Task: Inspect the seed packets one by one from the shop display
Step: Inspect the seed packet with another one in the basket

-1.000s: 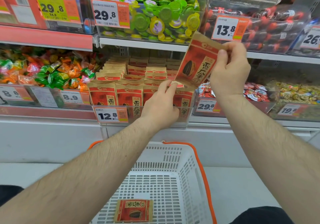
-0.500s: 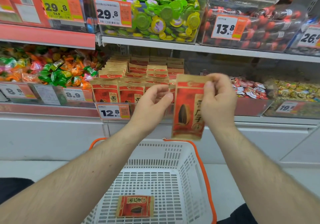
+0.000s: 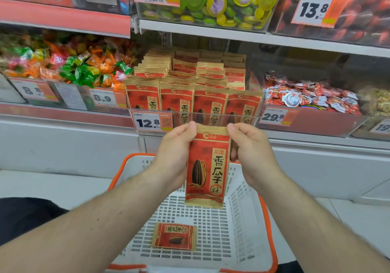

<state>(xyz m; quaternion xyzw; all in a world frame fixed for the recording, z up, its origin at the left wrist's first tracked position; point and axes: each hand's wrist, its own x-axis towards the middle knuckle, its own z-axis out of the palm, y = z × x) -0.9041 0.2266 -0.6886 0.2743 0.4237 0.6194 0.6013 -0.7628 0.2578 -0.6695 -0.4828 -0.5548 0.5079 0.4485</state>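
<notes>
Head view: seed packet upright over basket, pinched by L hand & R hand fingers.

hands 2 | held seed packet 1 | basket 1 | packet in basket 1

White shop shelves run above and behind the hands, red price rails to the upper left, a pale floor below, evenly lit throughout.
</notes>
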